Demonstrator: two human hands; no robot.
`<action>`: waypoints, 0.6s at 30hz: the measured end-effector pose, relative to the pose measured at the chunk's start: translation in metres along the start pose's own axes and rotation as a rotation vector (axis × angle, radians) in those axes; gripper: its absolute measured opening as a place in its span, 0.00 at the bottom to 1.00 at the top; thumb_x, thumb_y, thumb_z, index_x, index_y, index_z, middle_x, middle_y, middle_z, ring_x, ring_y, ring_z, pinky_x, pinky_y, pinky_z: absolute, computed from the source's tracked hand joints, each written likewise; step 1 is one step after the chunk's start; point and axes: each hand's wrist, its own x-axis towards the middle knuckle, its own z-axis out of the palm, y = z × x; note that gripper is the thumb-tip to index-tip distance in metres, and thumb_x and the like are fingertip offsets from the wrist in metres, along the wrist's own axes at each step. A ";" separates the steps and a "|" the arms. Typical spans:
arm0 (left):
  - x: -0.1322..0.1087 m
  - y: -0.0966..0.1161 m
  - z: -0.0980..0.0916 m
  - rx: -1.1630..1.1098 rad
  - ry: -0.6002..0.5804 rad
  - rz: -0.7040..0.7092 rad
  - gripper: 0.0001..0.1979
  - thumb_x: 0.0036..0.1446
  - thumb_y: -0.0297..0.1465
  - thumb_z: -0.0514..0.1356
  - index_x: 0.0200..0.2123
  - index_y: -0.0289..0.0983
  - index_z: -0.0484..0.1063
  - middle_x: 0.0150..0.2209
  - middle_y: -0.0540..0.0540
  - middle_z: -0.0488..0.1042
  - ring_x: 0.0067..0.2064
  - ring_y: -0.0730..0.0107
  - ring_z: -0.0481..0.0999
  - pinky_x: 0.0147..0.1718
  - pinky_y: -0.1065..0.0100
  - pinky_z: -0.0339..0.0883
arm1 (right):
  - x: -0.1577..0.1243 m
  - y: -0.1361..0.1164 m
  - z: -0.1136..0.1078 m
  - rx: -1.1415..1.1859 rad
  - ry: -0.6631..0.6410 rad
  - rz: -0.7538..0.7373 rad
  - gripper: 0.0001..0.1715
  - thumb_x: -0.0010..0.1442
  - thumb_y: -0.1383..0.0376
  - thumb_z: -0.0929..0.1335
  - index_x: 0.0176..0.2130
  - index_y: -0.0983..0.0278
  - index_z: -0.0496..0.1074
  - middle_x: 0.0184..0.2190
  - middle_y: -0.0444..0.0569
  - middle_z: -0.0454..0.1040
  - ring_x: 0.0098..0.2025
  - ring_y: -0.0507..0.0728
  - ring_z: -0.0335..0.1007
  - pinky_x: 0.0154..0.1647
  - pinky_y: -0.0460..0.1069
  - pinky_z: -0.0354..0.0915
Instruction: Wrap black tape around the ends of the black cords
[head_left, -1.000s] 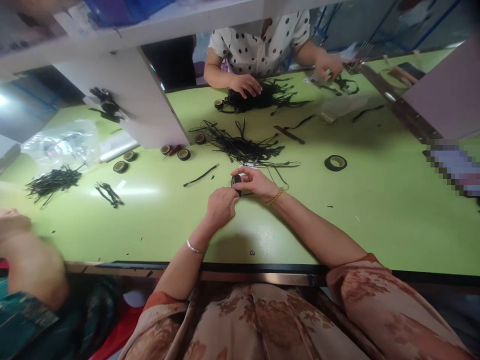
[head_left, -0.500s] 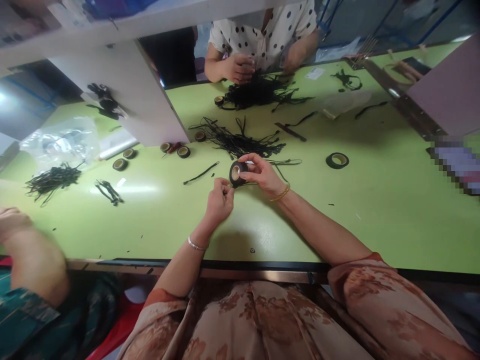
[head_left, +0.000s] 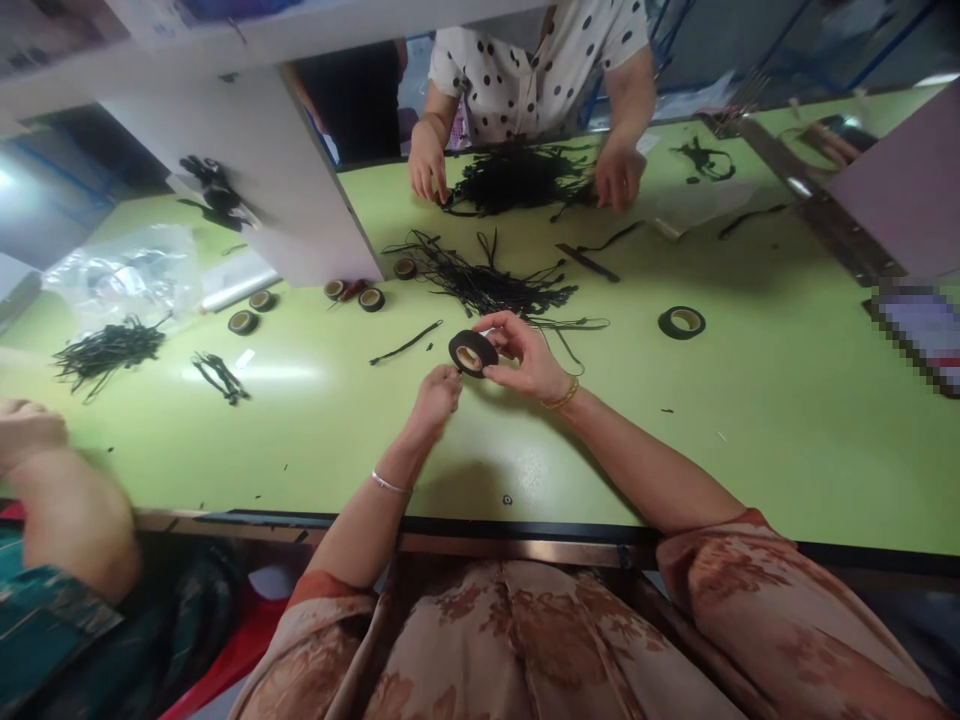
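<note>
A roll of black tape (head_left: 474, 354) is tilted above the table, with its pale core facing me. My right hand (head_left: 529, 360) is closed around its right side, thumb below and fingers on top. Just left of the roll, my left hand (head_left: 436, 398) is pinched shut on a thin black cable, mostly hidden by the fingers; only a dark bit shows by the fingertips, close to the tape. Beyond both hands lies a loose heap of black cables (head_left: 487, 283). A single short cable (head_left: 406, 342) rests to the left of the roll.
Another tape roll (head_left: 682, 322) lies to the right, and several more sit left near the white partition (head_left: 300, 190). A co-worker's hands (head_left: 621, 175) are at a dark cable pile (head_left: 521, 180) across the green table (head_left: 600, 440). Another person's arm (head_left: 71, 490) rests at left.
The tape roll has turned and tilted, with my left hand slightly lower and left of it. Across the table, the co-worker's hands have moved apart and down beside the pile.
</note>
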 end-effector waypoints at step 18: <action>-0.010 0.013 -0.006 0.175 0.046 0.367 0.16 0.58 0.45 0.58 0.29 0.39 0.61 0.23 0.55 0.55 0.25 0.75 0.54 0.26 0.70 0.51 | 0.003 0.014 -0.006 -0.034 0.022 0.139 0.24 0.52 0.51 0.74 0.42 0.63 0.72 0.34 0.48 0.74 0.37 0.55 0.71 0.41 0.50 0.67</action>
